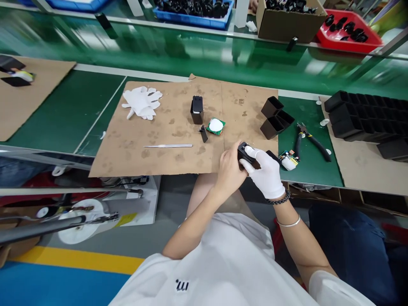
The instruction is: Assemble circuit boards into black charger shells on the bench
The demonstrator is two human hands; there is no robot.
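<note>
Both my hands meet at the near edge of a brown cardboard mat (159, 140). My bare left hand (230, 168) and my white-gloved right hand (266, 172) are closed together around a small black plug casing (244, 151). Farther back on the mat stand another black plug adapter (196, 109), a green circuit board with a white round part (216, 126) and a small black piece (203, 133). A thin metal blade (168, 145) lies to the left, and a spare white glove (142, 102) rests at the mat's far left corner.
Three open black housings (274, 117) sit at the mat's right edge. Pliers (310, 138) and another small circuit board (288, 160) lie on the green bench. Stacked black housings (366, 114) fill the right. Bins of black parts (194, 9) line the far side beyond the conveyor.
</note>
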